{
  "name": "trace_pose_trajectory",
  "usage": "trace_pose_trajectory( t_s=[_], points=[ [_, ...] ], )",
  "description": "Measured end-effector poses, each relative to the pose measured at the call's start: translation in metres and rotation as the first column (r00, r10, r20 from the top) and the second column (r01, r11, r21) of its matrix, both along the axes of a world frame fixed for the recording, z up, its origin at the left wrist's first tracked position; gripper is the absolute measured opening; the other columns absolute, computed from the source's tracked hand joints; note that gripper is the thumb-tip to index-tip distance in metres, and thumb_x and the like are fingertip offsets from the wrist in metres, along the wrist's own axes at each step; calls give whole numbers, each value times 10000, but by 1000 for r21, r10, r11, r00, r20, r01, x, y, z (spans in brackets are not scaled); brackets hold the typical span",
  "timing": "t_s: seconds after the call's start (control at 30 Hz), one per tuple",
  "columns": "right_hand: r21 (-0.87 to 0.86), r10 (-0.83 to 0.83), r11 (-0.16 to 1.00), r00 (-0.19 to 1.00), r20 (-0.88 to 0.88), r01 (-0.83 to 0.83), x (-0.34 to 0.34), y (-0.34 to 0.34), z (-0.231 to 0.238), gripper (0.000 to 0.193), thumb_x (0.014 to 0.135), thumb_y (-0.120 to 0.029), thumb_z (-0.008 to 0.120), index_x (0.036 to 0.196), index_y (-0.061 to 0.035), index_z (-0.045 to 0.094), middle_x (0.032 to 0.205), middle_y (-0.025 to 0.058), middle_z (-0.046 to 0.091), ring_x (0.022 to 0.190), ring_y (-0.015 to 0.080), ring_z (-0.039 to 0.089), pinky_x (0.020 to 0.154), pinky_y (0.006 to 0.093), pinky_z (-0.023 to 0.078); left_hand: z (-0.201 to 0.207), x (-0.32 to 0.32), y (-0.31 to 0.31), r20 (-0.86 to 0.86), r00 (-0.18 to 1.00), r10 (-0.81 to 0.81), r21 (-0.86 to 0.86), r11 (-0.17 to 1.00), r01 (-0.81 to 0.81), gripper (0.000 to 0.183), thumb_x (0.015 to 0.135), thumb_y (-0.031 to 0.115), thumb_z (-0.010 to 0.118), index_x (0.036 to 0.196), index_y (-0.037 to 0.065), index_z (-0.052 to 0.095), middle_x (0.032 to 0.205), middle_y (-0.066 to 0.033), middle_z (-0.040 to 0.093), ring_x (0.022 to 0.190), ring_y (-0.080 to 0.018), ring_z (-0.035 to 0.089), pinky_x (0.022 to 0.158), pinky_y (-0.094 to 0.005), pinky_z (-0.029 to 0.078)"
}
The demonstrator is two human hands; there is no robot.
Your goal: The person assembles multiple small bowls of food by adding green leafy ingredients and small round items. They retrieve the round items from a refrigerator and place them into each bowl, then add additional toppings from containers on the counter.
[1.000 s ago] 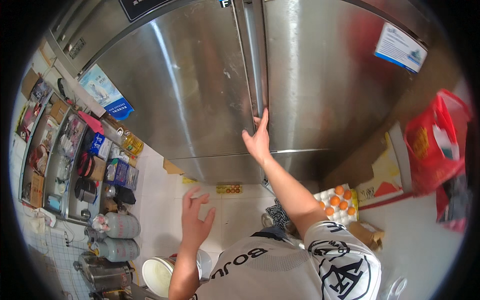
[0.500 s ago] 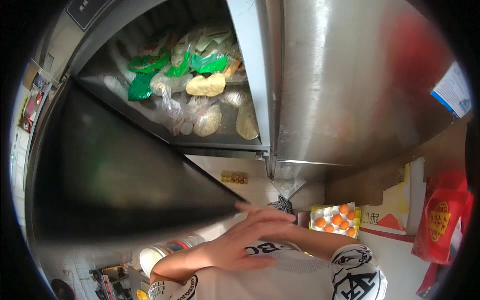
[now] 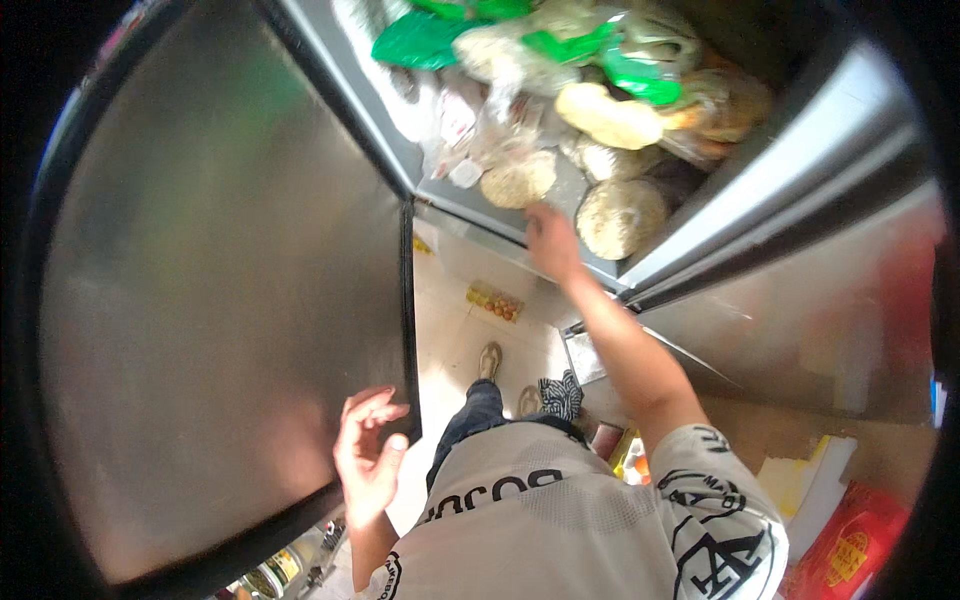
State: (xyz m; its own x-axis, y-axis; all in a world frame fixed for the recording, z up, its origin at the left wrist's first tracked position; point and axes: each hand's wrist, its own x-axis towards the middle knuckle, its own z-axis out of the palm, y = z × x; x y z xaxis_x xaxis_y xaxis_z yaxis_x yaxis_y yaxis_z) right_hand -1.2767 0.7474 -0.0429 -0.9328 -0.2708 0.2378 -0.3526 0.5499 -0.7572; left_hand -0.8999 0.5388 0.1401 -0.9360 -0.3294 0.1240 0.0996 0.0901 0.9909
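A freezer compartment (image 3: 475,205) stands open with plastic-wrapped food inside. My right hand (image 3: 553,243) reaches over its front edge, fingers stretched toward a clear bag of pale, grainy food (image 3: 520,182). Its fingertips are at the bag's near edge and are not closed around it. To the right lies another clear bag of pale food (image 3: 620,218). A yellowish wrapped lump (image 3: 608,115) and green plastic bags (image 3: 420,40) are farther back. My left hand (image 3: 368,450) is open and empty, fingers loosely bent, in front of the swung-out dark door (image 3: 220,270).
A closed metal door (image 3: 830,310) is on the right. Below, a carton of eggs (image 3: 494,302) rests on the floor near my shoe (image 3: 489,360). A striped cloth (image 3: 560,394) lies by my other foot. At the lower right is a red bag (image 3: 850,545).
My hands, crossed before my chest earlier, have separated. My right hand has gone forward into the compartment; my left has moved left beside the door. The view has shifted and the door stands wider.
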Motion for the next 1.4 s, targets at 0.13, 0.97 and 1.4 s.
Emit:
trace_pose_trajectory(
  t_s=[0.13,0.97,1.4],
  points=[
    [142,-102,980,965,-244,139,-78,-6,-8,386,895,-28,649,1272,16,719,1245,299,710,1170,488,670,1036,545,550,-6,17,-68,46,999,15,-91,996,-10,588,959,305,859,1391,-37,652,1389,-216,653,1249,-282,672,1111,-427,525],
    [598,-424,636,869,-256,487,-161,45,-20,764,923,-305,785,1627,-184,516,1698,183,437,1500,438,477,1201,598,468,-59,-93,-192,183,829,-529,296,834,466,1013,823,473,956,1548,-50,481,1521,-274,571,1353,-363,626,1141,-507,487],
    [112,-544,834,839,1,541,196,85,-19,415,870,59,679,1264,-55,738,1415,202,615,1295,433,606,1103,496,516,-167,-422,201,225,795,-564,-741,431,515,727,951,217,808,1574,104,450,1446,-200,634,1162,-396,725,957,-509,605]
  ],
)
